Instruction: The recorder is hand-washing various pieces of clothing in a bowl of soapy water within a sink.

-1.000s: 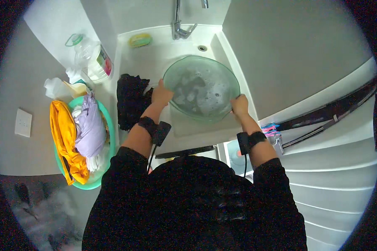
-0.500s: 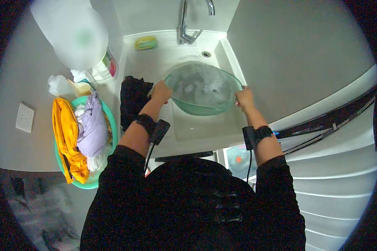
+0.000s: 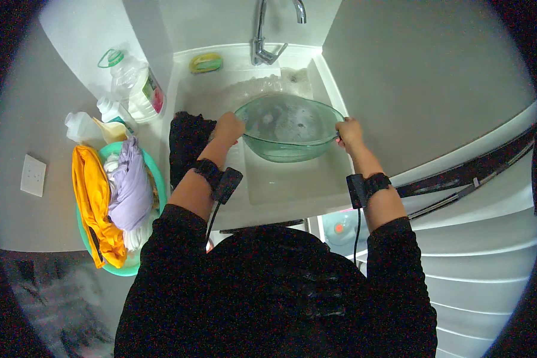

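Both of my hands grip the rim of a translucent green basin (image 3: 289,150) inside the white sink (image 3: 280,188). My left hand (image 3: 228,129) is closed on its left side, my right hand (image 3: 349,132) on its right side. The basin is tilted away from me, and cloudy, sudsy water shows in it. Foamy water (image 3: 253,88) spreads over the sink floor beyond the far rim, toward the drain. A dark wet cloth (image 3: 186,143) lies on the sink's left ledge, beside my left wrist.
A chrome faucet (image 3: 264,49) rises at the back, with a yellow-green soap dish (image 3: 206,63) to its left. Left of the sink stand a clear green-capped jug (image 3: 138,89), a white bottle (image 3: 110,110) and a green tub (image 3: 85,230) of orange, lilac and white clothes (image 3: 131,188).
The basin has tipped further away from me, and its water now runs out over the far rim across the sink floor. My hands keep their hold.
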`<move>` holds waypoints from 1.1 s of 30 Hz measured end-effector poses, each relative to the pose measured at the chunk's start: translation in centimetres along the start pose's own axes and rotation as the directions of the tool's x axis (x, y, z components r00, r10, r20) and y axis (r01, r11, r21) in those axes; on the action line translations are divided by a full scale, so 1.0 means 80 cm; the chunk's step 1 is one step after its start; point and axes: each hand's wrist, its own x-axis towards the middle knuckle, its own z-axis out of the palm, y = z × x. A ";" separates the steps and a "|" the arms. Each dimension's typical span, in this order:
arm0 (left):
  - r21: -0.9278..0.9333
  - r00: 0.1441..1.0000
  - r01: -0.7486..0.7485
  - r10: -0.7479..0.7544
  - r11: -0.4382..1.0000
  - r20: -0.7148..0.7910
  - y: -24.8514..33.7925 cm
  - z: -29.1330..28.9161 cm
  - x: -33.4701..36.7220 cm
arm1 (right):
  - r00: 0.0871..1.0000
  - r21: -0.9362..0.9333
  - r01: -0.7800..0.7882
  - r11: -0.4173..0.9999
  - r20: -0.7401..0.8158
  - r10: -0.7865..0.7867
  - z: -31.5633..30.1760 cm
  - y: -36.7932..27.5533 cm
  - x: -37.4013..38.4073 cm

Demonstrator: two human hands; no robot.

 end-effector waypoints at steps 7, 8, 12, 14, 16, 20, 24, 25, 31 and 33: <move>0.256 0.976 -0.202 0.173 0.945 0.131 0.010 -0.017 0.018 | 0.996 -0.056 -0.064 0.996 0.065 0.067 -0.004 -0.005 0.026; 0.266 0.975 -0.197 0.161 0.944 0.150 0.010 -0.020 0.023 | 0.996 -0.054 -0.067 0.996 0.061 0.070 -0.005 -0.008 0.025; 0.597 0.762 -0.612 0.589 0.519 0.269 -0.021 -0.021 0.051 | 0.980 0.053 -0.179 0.982 0.099 0.173 0.010 -0.038 0.003; 0.119 0.980 -0.153 0.135 0.981 0.145 0.029 -0.020 0.044 | 0.973 0.074 -0.225 0.972 0.062 0.220 -0.004 -0.027 0.004; 0.261 0.961 -0.270 0.244 0.927 0.130 -0.022 -0.041 0.077 | 0.960 0.099 -0.257 0.961 0.145 0.242 0.018 -0.046 0.001; 0.319 0.918 -0.396 0.384 0.861 0.102 0.051 -0.045 0.058 | 0.952 0.110 -0.298 0.948 0.107 0.286 -0.002 -0.002 0.015; 0.135 0.985 -0.172 0.173 0.976 0.008 0.086 -0.050 0.053 | 0.907 0.251 -0.414 0.875 0.193 0.374 -0.010 0.044 0.018; 0.295 0.965 -0.261 0.246 0.919 0.086 0.076 -0.048 0.059 | 0.915 0.182 -0.390 0.903 0.181 0.360 -0.010 0.040 0.001; 0.453 0.837 -0.303 0.461 0.838 -0.294 -0.024 0.008 0.078 | 0.855 0.250 -0.444 0.860 0.404 0.324 0.013 0.081 -0.048; 0.332 0.839 -0.283 0.400 0.900 -0.368 -0.026 0.013 0.052 | 0.875 0.209 -0.393 0.895 0.383 0.295 0.017 0.087 -0.068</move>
